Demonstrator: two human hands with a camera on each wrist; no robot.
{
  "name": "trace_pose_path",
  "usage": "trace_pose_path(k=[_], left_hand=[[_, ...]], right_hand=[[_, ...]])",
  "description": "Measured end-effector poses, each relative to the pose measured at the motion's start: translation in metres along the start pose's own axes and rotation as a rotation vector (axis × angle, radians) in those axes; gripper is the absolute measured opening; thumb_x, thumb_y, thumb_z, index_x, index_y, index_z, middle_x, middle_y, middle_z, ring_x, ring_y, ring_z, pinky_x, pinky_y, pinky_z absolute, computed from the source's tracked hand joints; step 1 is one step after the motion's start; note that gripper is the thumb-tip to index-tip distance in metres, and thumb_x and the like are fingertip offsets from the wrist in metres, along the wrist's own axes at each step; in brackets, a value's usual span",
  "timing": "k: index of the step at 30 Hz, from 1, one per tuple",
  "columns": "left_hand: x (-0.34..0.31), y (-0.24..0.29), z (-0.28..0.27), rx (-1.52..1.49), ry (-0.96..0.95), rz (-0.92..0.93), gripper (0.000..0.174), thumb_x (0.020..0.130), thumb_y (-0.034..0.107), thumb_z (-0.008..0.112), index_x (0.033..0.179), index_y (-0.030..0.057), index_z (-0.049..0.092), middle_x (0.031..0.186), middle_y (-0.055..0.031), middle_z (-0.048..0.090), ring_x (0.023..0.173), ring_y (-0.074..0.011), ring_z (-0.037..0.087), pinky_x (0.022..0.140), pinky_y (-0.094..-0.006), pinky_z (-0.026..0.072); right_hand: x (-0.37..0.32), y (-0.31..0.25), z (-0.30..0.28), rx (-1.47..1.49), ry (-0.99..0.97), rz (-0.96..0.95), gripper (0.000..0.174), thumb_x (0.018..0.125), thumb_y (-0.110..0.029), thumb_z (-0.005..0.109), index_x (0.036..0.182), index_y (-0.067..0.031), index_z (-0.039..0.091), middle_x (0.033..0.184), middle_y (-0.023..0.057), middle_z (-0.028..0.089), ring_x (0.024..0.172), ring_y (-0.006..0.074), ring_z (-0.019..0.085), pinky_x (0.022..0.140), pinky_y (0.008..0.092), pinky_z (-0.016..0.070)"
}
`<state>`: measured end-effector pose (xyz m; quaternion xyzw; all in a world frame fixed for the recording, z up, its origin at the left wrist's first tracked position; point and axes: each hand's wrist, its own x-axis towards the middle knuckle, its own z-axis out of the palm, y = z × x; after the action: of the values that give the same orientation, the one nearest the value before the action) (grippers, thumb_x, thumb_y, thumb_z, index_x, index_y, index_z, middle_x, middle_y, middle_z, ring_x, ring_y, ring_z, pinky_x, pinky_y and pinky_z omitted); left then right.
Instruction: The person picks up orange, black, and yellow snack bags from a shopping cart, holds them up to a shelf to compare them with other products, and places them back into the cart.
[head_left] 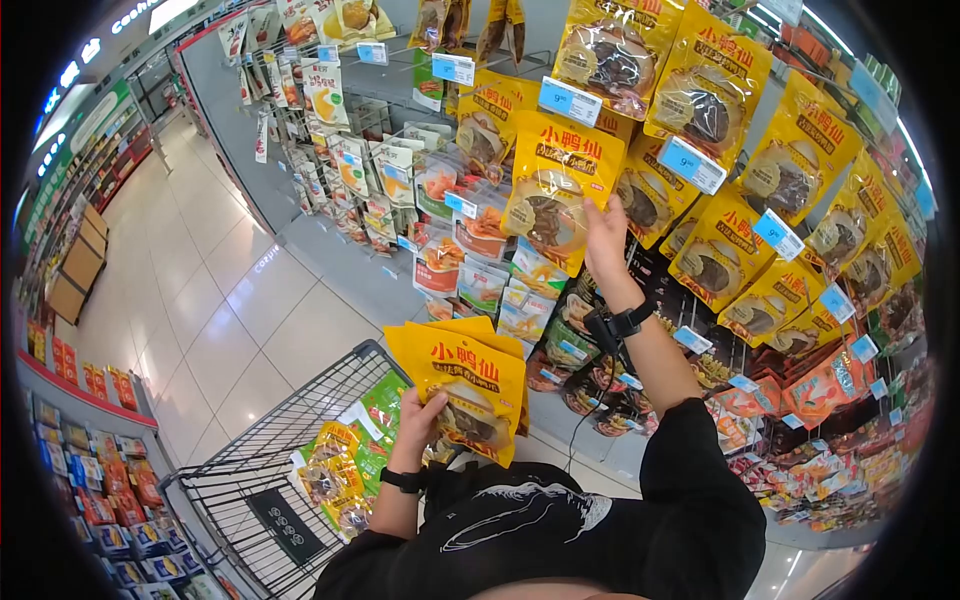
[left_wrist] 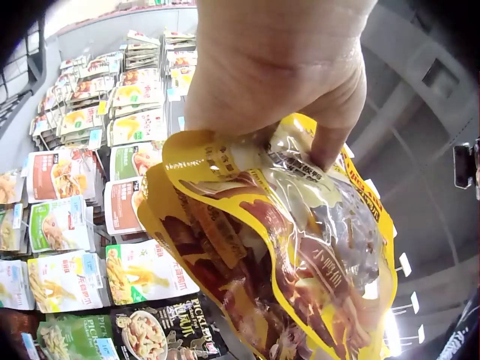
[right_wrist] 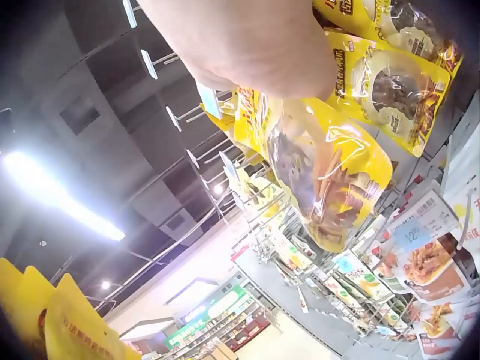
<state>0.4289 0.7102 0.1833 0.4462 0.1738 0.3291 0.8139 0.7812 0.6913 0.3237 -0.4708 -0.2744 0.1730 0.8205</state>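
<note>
Several yellow snack packets (head_left: pixel 465 385) with clear windows are fanned in a stack in my left hand (head_left: pixel 420 425), whose thumb lies across the front one. In the left wrist view, dark brown food shows through the windows of the stacked packets (left_wrist: pixel 262 247). My right hand (head_left: pixel 606 240) grips the right edge of one yellow packet (head_left: pixel 550 195) up at the rack. In the right wrist view, this packet (right_wrist: pixel 337 176) hangs below the hand, and its top overlaps the hooks. Matching yellow packets (head_left: pixel 708 85) hang beside and above it.
A wire shopping cart (head_left: pixel 172 484) stands at lower left, with yellow packets (head_left: pixel 335 470) and green packs (head_left: pixel 385 408) inside. White price tags (head_left: pixel 570 102) jut from the rack hooks. Other snack bags (head_left: pixel 437 262) hang left of the yellow ones. A tiled aisle (head_left: pixel 200 260) runs behind the cart.
</note>
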Motion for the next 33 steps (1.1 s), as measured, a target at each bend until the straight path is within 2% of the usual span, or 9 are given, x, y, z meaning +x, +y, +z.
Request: trace_pose_path(k=[5,8,10,20,28,30,31,32,33], left_hand=[[0.003,0.001,-0.002,0.031,0.014,-0.009,0.027,0.084,0.012,0.063,0.106,-0.0042,0.060,0.101,-0.0075,0.065,0.089,-0.0150,0.061,0.080,-0.0278,0.0480],[0.006,0.002,-0.003,0.070,-0.013,-0.039,0.034,0.084,0.016,0.063,0.110,-0.0059,0.057,0.105,-0.0099,0.063,0.093,-0.0178,0.061,0.084,-0.0299,0.0471],[0.008,0.005,0.003,0.034,-0.005,-0.032,0.027,0.085,0.012,0.063,0.106,-0.0043,0.060,0.100,-0.0067,0.065,0.088,-0.0140,0.061,0.079,-0.0274,0.0482],[0.012,0.005,0.007,-0.005,-0.020,-0.051,0.027,0.085,0.012,0.063,0.106,-0.0045,0.060,0.098,-0.0069,0.065,0.085,-0.0135,0.062,0.076,-0.0272,0.0495],[0.013,0.005,0.005,0.005,-0.017,-0.019,0.028,0.085,0.013,0.064,0.105,-0.0050,0.060,0.099,-0.0074,0.065,0.086,-0.0138,0.062,0.078,-0.0269,0.0487],[0.014,0.002,0.003,0.018,-0.015,-0.013,0.028,0.085,0.013,0.064,0.105,-0.0048,0.060,0.098,-0.0073,0.065,0.086,-0.0139,0.062,0.078,-0.0269,0.0486],[0.014,0.001,0.003,0.027,-0.007,-0.005,0.028,0.084,0.013,0.064,0.105,-0.0047,0.060,0.098,-0.0072,0.065,0.086,-0.0141,0.062,0.078,-0.0269,0.0484],[0.015,0.001,0.002,0.030,-0.017,-0.007,0.028,0.084,0.013,0.064,0.105,-0.0047,0.060,0.098,-0.0072,0.065,0.086,-0.0141,0.062,0.078,-0.0269,0.0484],[0.014,0.000,0.002,0.039,-0.019,0.003,0.027,0.085,0.013,0.063,0.105,-0.0046,0.060,0.098,-0.0071,0.065,0.086,-0.0140,0.062,0.078,-0.0271,0.0483]], right_hand=[[0.004,0.009,-0.004,0.008,-0.011,-0.022,0.010,0.094,-0.007,0.048,0.101,-0.0021,0.043,0.104,0.0092,0.057,0.088,0.0158,0.060,0.075,0.0343,0.0567],[0.005,0.010,-0.003,0.021,-0.011,-0.041,0.011,0.094,-0.008,0.049,0.102,-0.0020,0.044,0.104,0.0095,0.057,0.089,0.0162,0.060,0.075,0.0346,0.0567],[0.005,0.010,-0.002,0.023,-0.006,-0.031,0.011,0.094,-0.007,0.048,0.103,-0.0019,0.044,0.104,0.0094,0.058,0.090,0.0162,0.060,0.075,0.0344,0.0565],[0.014,0.016,0.000,-0.005,0.027,-0.072,0.011,0.094,-0.007,0.048,0.104,-0.0025,0.045,0.107,0.0081,0.056,0.088,0.0145,0.058,0.074,0.0344,0.0561],[0.097,0.035,-0.038,-0.066,0.197,-0.077,0.024,0.090,-0.005,0.050,0.113,0.0000,0.046,0.108,0.0116,0.056,0.088,0.0184,0.058,0.073,0.0340,0.0545],[0.122,0.039,-0.056,-0.562,0.269,-0.119,0.027,0.089,-0.008,0.053,0.113,0.0014,0.045,0.107,0.0143,0.057,0.091,0.0202,0.059,0.073,0.0324,0.0514],[0.127,0.038,-0.059,-0.669,0.343,-0.124,0.030,0.086,-0.006,0.056,0.112,0.0028,0.045,0.107,0.0162,0.057,0.093,0.0227,0.059,0.078,0.0317,0.0477],[0.129,0.040,-0.062,-0.668,0.353,-0.128,0.030,0.086,-0.006,0.056,0.112,0.0028,0.045,0.107,0.0162,0.057,0.093,0.0227,0.059,0.078,0.0317,0.0477],[0.125,0.040,-0.062,-0.553,0.386,-0.309,0.030,0.085,-0.004,0.056,0.111,0.0031,0.046,0.108,0.0166,0.057,0.096,0.0239,0.058,0.082,0.0321,0.0462]])
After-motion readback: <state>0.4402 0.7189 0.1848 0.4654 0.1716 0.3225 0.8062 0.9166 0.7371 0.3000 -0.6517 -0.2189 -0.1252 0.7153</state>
